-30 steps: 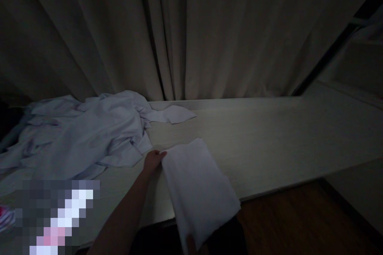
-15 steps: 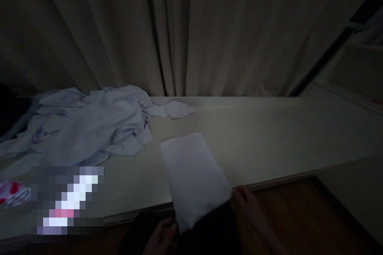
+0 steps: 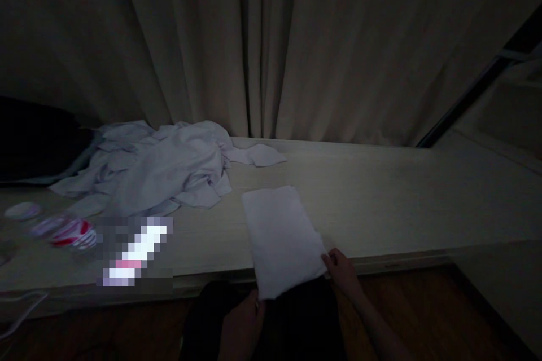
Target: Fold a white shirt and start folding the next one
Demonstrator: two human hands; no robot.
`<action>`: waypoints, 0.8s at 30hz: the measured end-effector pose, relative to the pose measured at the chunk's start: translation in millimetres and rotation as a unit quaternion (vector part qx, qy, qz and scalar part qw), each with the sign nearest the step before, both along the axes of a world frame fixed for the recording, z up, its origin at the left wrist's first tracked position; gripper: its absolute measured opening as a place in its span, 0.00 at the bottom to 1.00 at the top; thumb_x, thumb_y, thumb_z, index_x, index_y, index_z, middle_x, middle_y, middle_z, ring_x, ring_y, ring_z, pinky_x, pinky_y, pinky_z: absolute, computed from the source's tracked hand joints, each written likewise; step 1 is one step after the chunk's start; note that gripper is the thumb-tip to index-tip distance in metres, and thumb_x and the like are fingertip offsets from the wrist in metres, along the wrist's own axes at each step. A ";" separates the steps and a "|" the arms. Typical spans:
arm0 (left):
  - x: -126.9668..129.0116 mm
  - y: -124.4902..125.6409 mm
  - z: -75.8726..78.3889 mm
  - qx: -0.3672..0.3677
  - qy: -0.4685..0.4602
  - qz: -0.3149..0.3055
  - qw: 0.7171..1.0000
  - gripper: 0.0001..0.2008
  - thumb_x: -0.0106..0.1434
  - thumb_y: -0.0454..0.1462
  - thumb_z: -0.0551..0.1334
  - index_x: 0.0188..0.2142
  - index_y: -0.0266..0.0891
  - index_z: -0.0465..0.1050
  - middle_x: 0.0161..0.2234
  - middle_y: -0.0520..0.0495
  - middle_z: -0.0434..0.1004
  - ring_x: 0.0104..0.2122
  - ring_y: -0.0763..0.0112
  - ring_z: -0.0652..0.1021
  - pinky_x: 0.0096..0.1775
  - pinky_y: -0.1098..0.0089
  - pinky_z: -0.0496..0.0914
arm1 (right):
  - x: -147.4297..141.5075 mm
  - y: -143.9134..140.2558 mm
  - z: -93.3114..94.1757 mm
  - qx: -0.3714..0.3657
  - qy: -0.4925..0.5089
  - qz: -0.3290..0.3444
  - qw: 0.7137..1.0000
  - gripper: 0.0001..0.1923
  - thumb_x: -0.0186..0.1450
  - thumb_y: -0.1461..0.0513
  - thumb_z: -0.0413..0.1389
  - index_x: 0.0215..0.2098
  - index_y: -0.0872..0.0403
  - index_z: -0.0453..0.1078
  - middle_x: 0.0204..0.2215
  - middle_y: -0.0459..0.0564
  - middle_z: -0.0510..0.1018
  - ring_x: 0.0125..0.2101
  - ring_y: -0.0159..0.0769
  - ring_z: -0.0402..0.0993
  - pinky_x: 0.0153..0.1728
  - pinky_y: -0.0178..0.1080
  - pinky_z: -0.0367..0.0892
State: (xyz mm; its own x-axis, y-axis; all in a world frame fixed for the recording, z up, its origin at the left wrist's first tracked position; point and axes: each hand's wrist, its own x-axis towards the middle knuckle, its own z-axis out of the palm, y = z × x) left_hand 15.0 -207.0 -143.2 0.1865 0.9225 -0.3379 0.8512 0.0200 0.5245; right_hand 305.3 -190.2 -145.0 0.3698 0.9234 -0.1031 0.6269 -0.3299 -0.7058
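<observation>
A folded white cloth (image 3: 282, 240), flat and roughly rectangular, lies partly on the pale tabletop, with its near end reaching past the front edge. My right hand (image 3: 342, 272) has its thumb and fingers closed at the cloth's near right corner. Down at the near left corner, my left hand (image 3: 244, 321) is closed with its thumb against the cloth's edge; its other fingers are hard to see in the dark. To the left, a crumpled heap of white clothing (image 3: 169, 166) lies on the tabletop, one sleeve-like end stretching to the right.
Beige curtains (image 3: 203, 51) hang behind the pale tabletop (image 3: 381, 197). At left are a dark bundle (image 3: 38, 141), a red-and-white item (image 3: 74, 234) and a bright pixelated patch (image 3: 135, 251). A white cable (image 3: 29, 313) hangs at the front edge. My dark-clothed legs are below.
The view has shifted left, bringing more of the tabletop's left side in. The cloth stays between my hands, its near end slightly higher in view. My left hand has turned more upright.
</observation>
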 end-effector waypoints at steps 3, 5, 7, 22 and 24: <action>-5.2 1.1 3.9 -0.003 0.001 0.018 1.000 0.21 0.63 0.48 0.43 0.41 0.47 0.71 0.36 0.41 0.80 0.37 0.56 0.79 0.36 0.63 0.65 | -2.1 -4.9 -3.7 0.006 0.012 -0.003 1.000 0.17 0.59 0.48 0.48 0.24 0.52 0.61 0.20 0.44 0.69 0.25 0.35 0.66 0.28 0.36 0.59; -10.8 3.5 4.3 -0.005 -0.009 0.034 0.999 0.21 0.63 0.48 0.43 0.40 0.46 0.71 0.36 0.41 0.80 0.38 0.56 0.79 0.37 0.63 0.65 | -5.3 -9.1 -8.6 -0.002 0.012 0.000 1.000 0.17 0.60 0.48 0.47 0.24 0.52 0.61 0.21 0.45 0.70 0.26 0.36 0.67 0.29 0.36 0.60; -17.0 6.5 2.1 -0.013 -0.024 0.050 0.998 0.19 0.62 0.47 0.44 0.39 0.45 0.70 0.37 0.41 0.80 0.39 0.58 0.78 0.38 0.64 0.65 | -9.4 -13.0 -14.8 -0.011 0.000 -0.002 1.000 0.17 0.60 0.48 0.46 0.25 0.52 0.62 0.23 0.47 0.71 0.27 0.37 0.68 0.30 0.37 0.60; -20.4 10.1 -22.7 -0.178 -0.351 0.211 0.895 0.29 0.47 0.61 0.56 0.33 0.38 0.67 0.28 0.48 0.73 0.25 0.70 0.75 0.24 0.71 0.66 | -20.3 -22.1 -24.3 -0.058 0.052 0.015 0.997 0.26 0.63 0.46 0.40 0.35 0.56 0.70 0.34 0.56 0.78 0.38 0.41 0.73 0.40 0.39 0.62; -22.3 12.1 -22.3 -0.155 -0.359 0.206 0.897 0.27 0.47 0.60 0.58 0.30 0.37 0.68 0.24 0.50 0.72 0.24 0.71 0.74 0.24 0.72 0.66 | -20.7 -24.0 -29.0 -0.060 0.060 0.005 0.996 0.26 0.62 0.45 0.40 0.31 0.55 0.69 0.31 0.54 0.78 0.35 0.42 0.73 0.37 0.40 0.63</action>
